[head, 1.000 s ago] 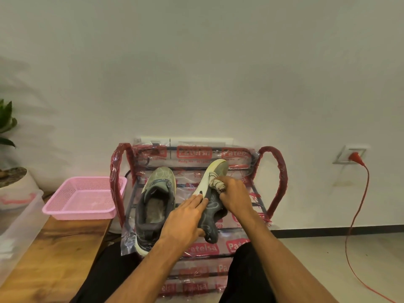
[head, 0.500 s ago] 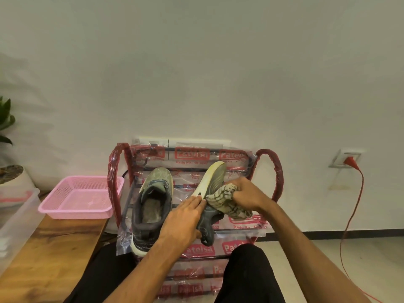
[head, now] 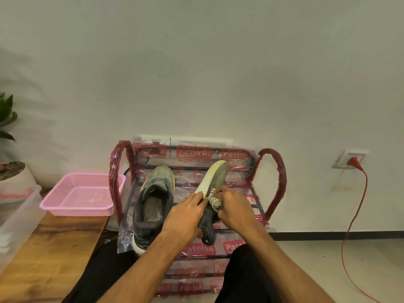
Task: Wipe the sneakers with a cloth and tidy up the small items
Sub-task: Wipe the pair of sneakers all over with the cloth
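Note:
Two grey-green sneakers rest on a plastic-wrapped red metal rack (head: 273, 182) in front of me. The left sneaker (head: 153, 200) lies upright with its opening facing up. The right sneaker (head: 215, 180) is tipped on its side, pale sole edge to the left. My left hand (head: 185, 217) holds this shoe around its heel and side. My right hand (head: 234, 208) grips a bunched checked cloth (head: 215, 202) and presses it against the shoe's upper.
A pink mesh basket (head: 80, 193) sits on a wooden bench (head: 50, 259) at the left, beside a clear plastic box (head: 17, 215) and a potted plant (head: 8, 167). A red cable (head: 358, 206) hangs from a wall socket at the right. My knees flank the rack.
My right hand drew the cloth out to the right of the shoe half a second ago and has now come back onto the upper. The left hand kept holding the shoe.

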Tool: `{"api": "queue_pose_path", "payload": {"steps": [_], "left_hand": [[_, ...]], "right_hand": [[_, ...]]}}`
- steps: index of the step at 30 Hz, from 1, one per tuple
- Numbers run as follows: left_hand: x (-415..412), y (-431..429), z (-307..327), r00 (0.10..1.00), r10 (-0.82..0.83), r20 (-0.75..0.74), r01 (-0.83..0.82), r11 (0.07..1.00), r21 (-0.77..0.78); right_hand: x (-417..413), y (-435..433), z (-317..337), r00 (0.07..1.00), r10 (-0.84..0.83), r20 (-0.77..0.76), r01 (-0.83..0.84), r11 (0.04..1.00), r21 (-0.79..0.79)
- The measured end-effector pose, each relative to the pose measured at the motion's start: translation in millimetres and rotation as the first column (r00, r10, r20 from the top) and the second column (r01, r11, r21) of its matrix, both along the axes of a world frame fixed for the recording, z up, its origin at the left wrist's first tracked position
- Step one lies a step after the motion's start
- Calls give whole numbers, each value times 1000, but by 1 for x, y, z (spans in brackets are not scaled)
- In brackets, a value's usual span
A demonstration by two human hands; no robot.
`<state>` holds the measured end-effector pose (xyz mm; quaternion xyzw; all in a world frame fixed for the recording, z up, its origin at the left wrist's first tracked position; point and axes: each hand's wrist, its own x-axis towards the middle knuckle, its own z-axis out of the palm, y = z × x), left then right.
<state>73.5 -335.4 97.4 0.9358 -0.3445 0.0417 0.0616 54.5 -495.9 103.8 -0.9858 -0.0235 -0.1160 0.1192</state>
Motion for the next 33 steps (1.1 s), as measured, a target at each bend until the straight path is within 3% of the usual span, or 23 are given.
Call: {"api": "queue_pose_path", "payload": {"steps": [5, 10, 16, 20, 26, 33], "left_hand": [[-4, -1, 0, 1000, 13, 3, -13, 1000, -5], [-3, -1, 0, 1000, 17, -1, -17, 1000, -7], [-6, -3, -2, 1000, 19, -4, -19, 1000, 15], [-5, -2, -3, 1000, 21, -16, -21, 1000, -9], [-6, 0, -5, 999, 4, -43, -5, 1000, -16], [-7, 4, -6, 998, 19, -63, -23, 998, -64]], "right_hand": [[11, 9, 4, 999, -26, 26, 30, 984, -175], [4, 9, 11, 997, -31, -71, 29, 999, -35], [14, 1, 2, 1000, 1, -25, -6, 977, -212], [13, 6, 7, 997, -43, -57, 41, 999, -25], [-2, -31, 38, 950, 152, -272, -51, 938, 344], [-3, -31, 29, 980, -194, -46, 200, 948, 249]]}}
